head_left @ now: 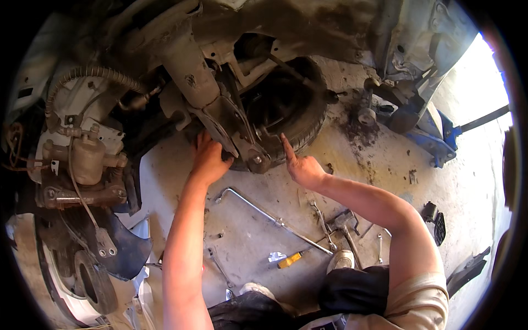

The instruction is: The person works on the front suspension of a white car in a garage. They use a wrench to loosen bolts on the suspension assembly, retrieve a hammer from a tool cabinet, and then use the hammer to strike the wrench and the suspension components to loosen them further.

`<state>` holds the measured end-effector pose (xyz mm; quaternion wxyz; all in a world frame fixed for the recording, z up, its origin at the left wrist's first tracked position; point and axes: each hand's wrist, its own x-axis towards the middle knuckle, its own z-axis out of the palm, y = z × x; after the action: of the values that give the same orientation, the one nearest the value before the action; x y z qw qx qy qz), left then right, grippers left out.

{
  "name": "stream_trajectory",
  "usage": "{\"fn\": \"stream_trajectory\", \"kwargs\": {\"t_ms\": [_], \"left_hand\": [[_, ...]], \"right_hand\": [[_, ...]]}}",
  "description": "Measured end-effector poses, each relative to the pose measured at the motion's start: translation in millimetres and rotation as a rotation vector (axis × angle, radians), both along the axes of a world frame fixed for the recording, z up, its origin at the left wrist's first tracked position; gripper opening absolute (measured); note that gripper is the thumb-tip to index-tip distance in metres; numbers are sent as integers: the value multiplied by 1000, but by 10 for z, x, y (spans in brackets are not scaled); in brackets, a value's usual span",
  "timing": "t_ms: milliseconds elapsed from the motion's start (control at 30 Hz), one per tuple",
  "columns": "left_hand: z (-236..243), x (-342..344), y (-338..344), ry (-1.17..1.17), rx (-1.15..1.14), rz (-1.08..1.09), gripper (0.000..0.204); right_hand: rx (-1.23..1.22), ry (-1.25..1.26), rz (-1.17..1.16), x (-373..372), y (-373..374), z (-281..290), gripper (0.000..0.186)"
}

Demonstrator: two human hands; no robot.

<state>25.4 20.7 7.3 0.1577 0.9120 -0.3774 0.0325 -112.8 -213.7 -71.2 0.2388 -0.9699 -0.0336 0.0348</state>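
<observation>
My left hand (208, 160) is closed around the lower edge of a dirty metal suspension arm (220, 129); some fingertips are hidden behind it. Over to the right, my right hand (306, 171) holds nothing. Its index finger is stretched upward in front of the tread of a tire (313, 124), while the other fingers look curled. Whether that fingertip touches anything I cannot tell. Between my hands the arm ends in a round bushing with a bolt (257, 160). The tire lies on the floor behind the arm.
A brake caliper (88, 159) with hoses hangs at left. On the floor lie a long breaker bar (264, 213), a wrench (322, 223), a hammer (345, 223), a smaller wrench (380, 247) and a yellow piece (290, 260). A blue jack (434, 140) stands at right.
</observation>
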Motion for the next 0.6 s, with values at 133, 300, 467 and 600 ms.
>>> {"fn": "stream_trajectory", "kwargs": {"t_ms": [133, 300, 467, 600], "left_hand": [[77, -53, -63, -19, 44, 8, 59], [-4, -21, -33, -14, 45, 28, 58], [59, -51, -50, 9, 81, 46, 55], [71, -51, -24, 14, 101, 44, 52]], "right_hand": [[126, -12, -243, 23, -90, -156, 84], [382, 46, -87, -219, -4, 418, 81], [427, 65, -62, -289, 44, 879, 65], [456, 264, -181, -55, -18, 1351, 44]]}}
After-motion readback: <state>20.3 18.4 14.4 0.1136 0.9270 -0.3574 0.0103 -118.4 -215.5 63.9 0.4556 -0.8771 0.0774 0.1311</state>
